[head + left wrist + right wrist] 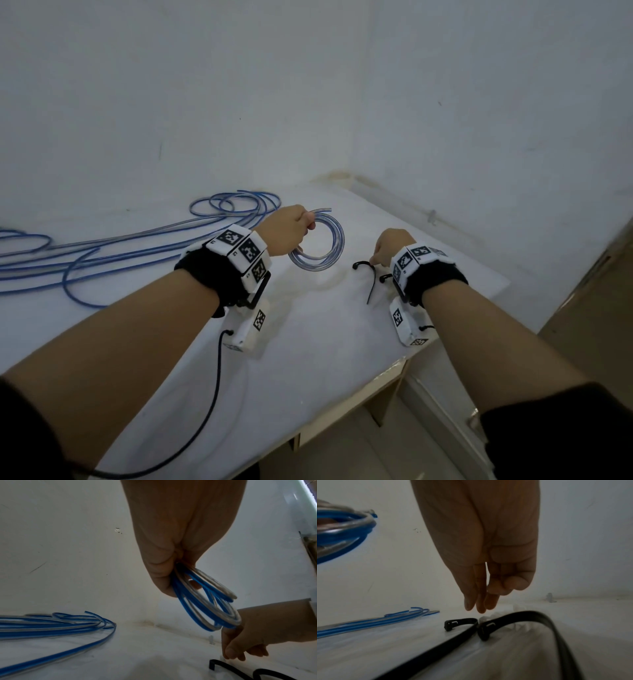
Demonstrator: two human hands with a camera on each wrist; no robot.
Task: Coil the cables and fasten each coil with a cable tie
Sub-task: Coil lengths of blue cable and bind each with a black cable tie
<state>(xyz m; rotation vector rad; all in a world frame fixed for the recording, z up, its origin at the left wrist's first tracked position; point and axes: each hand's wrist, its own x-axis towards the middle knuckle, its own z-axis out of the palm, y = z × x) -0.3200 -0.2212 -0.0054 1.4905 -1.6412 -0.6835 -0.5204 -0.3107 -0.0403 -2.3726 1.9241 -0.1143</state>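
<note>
Now the round coil of blue and clear cable [318,245] hangs above the white table [308,342], pinched in the left hand [284,231]. Nearby, the right hand [390,245] reaches down, fingers [479,601] loose, holding nothing, over the thin black plastic cable ties [462,623]. If the pinch slips, the coil could spring open.

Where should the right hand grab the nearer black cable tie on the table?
Probably at the arched strap just behind the cable tie head: it bows up off the table, so the right hand, hovering open above, can pinch it from overhead.
</note>
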